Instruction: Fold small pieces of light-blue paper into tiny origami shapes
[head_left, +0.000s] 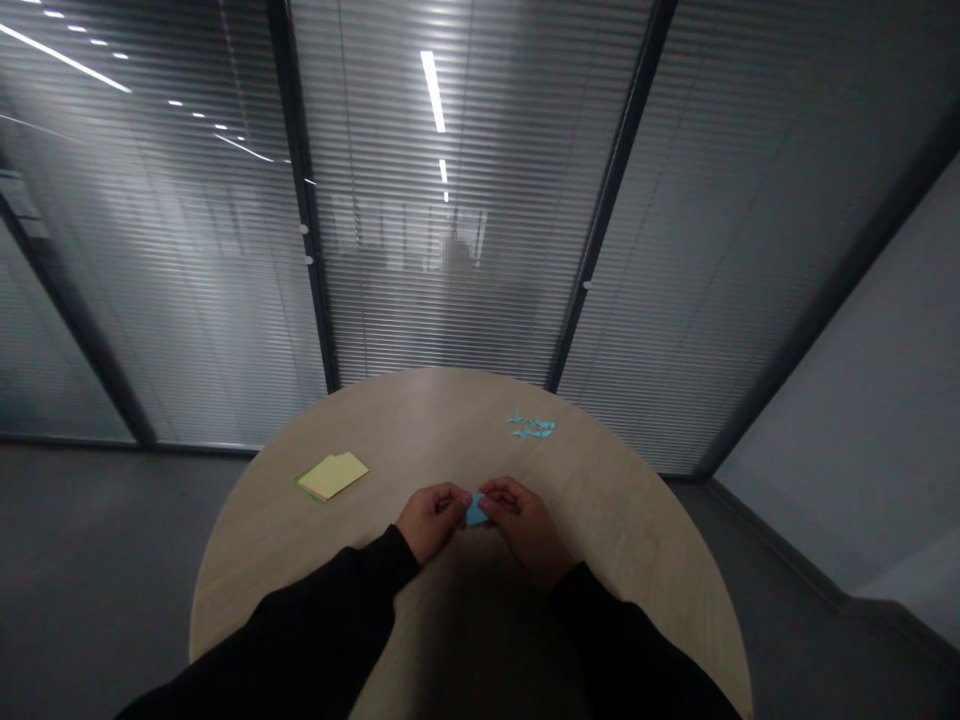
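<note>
A small piece of blue paper (475,511) is pinched between my two hands above the near middle of the table. My left hand (433,520) grips its left edge between thumb and fingertips. On the opposite side, my right hand (525,522) has thumb and fingers closed on the right edge. The fingers cover much of the paper, so its full shape is hidden. Beyond my right hand lie several small folded or torn blue paper pieces (534,428).
A stack of yellow paper sheets (334,475), with a green edge showing beneath, lies left of my hands on the round wooden table (420,415). Glass partitions with blinds (450,330) stand behind the table. A pale wall (847,430) is on the right.
</note>
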